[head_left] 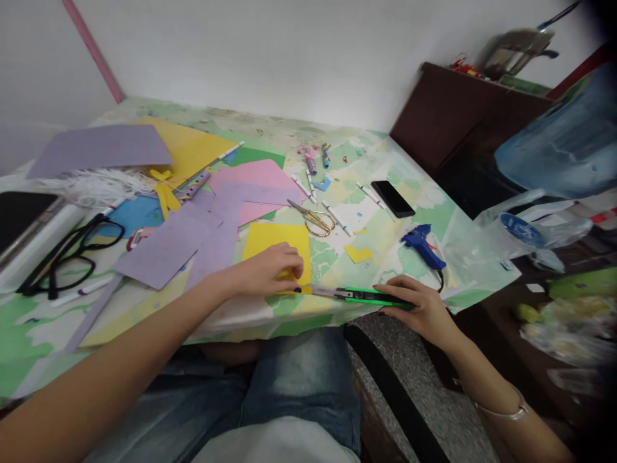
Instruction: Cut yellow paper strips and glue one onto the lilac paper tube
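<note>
My right hand [417, 305] is wrapped round the green and black handle of a box cutter [359, 295]. Its blade is extended and points left, with the tip at the lower right edge of a yellow sheet of paper [277, 239]. The fingers of my left hand [270, 270] are curled and pinch the near edge of this sheet, close to the blade tip. Whether the blade lies under or inside a fold of the paper I cannot tell. Gold-handled scissors [318, 222] lie just beyond the sheet.
Purple paper [212, 225], pink paper [260, 186] and black glasses [72, 257] lie to the left. A blue glue gun [424, 246], a phone [393, 198], yellow scraps [358, 254] and several white markers [337, 217] are on the right. The table's front edge [289, 331] is close to my lap.
</note>
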Tool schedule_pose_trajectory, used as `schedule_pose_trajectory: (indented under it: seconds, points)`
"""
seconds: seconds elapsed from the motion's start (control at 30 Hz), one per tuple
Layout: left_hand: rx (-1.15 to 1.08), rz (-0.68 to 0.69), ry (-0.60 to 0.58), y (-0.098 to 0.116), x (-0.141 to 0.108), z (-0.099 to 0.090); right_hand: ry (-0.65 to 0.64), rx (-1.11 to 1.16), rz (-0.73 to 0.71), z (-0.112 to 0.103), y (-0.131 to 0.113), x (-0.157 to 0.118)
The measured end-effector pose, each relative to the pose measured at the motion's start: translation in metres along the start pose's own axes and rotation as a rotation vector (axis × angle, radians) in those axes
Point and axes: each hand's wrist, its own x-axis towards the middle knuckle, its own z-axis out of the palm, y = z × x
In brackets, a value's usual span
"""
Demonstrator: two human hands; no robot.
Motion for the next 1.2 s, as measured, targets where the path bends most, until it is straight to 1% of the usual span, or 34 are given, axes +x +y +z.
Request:
schedule_pose_trajectory:
  seconds: [0.1, 0.27, 0.37, 0.53, 0.63, 0.87, 1.0, 1.2]
  points:
    - [-0.023, 0.064, -0.01, -0.004, 0.008, 0.007, 0.0, -0.014, -0.019, 0.0, 0.0, -0.005]
    - [-0.054, 0.077, 0.04, -0.015, 0.008, 0.016, 0.057, -0.045, -0.003, 0.001, 0.001, -0.012]
    - [-0.058, 0.079, 0.055, -0.016, 0.006, 0.019, 0.049, -0.06, -0.019, 0.001, 0.002, -0.009]
    - [-0.005, 0.095, 0.094, -0.016, 0.004, 0.023, 0.033, -0.082, -0.051, 0.002, 0.001, 0.003]
    - [0.01, 0.094, 0.092, -0.017, 0.005, 0.024, 0.05, -0.076, -0.055, 0.002, 0.0, 0.003]
    - [0.014, 0.096, 0.081, -0.019, 0.006, 0.023, 0.07, -0.061, -0.019, -0.002, -0.001, -0.012]
    - [0.018, 0.093, 0.08, -0.019, 0.006, 0.023, 0.075, -0.083, 0.013, -0.003, -0.002, -0.016]
    - [0.015, 0.097, 0.078, -0.019, 0.006, 0.023, 0.092, -0.095, -0.015, 0.001, -0.011, -0.016]
